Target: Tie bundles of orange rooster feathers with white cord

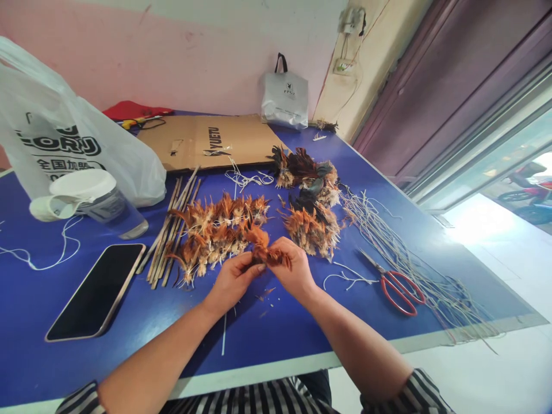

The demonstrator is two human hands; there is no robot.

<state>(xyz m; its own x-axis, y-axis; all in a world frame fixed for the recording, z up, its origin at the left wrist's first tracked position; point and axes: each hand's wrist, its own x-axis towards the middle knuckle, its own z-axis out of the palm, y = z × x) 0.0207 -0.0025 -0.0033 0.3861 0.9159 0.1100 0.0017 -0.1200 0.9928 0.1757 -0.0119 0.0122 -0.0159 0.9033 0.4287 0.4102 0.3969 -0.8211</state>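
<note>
Between my two hands, over the blue table, is a small bunch of reddish-brown feathers (259,237). My left hand (235,279) pinches its lower left side with thumb and fingers. The fingers of my right hand (290,269) are closed on its right side. Just beyond my left hand lie rows of orange-brown feather bunches (215,230) with pale tied ends. Past my right hand sit more bunches, an orange-and-grey group (313,230) and darker black-brown feathers (306,167). Small feather scraps lie below my hands.
Red-handled scissors (401,292) and a spread of long cords (397,259) lie at right. On the left are thin sticks (172,236), a phone (97,292), a clear jug (112,207) and a white plastic bag (99,138). Flat cardboard (181,135) and a silver bag (284,100) stand behind.
</note>
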